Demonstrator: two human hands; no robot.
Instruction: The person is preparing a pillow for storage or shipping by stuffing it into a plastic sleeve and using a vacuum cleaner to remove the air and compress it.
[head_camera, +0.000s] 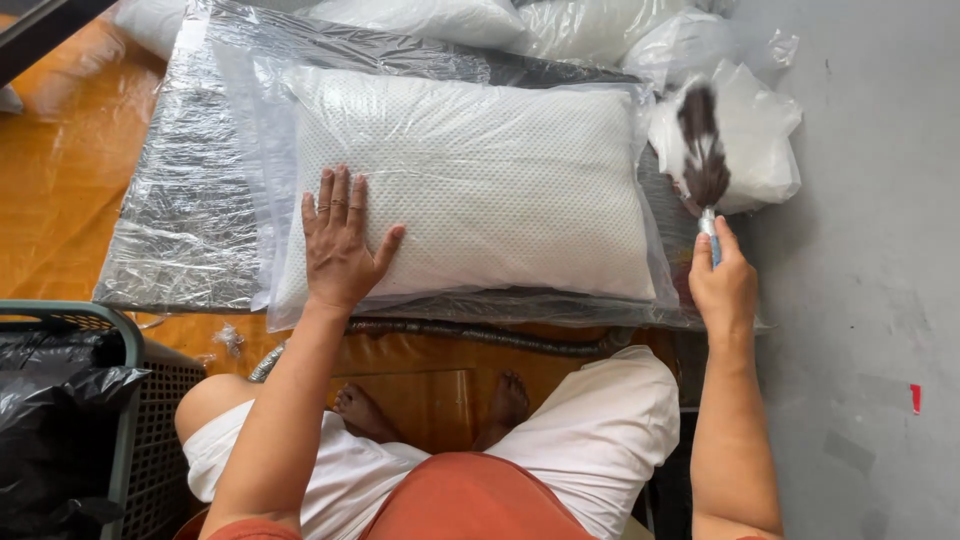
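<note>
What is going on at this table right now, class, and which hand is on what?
A seated person presses the left hand flat on a white pillow sealed inside a clear plastic bag. The bagged pillow lies on a table covered in plastic sheeting. The right hand grips the handle of a small brush with dark bristles, held at the pillow's right edge and blurred. More bagged white pillows are piled beyond, and a basket lined with a black bag stands at the person's left.

Pillow (480, 190): dimpled white cloth under glossy clear plastic; duster (703, 150): soft feathers.
</note>
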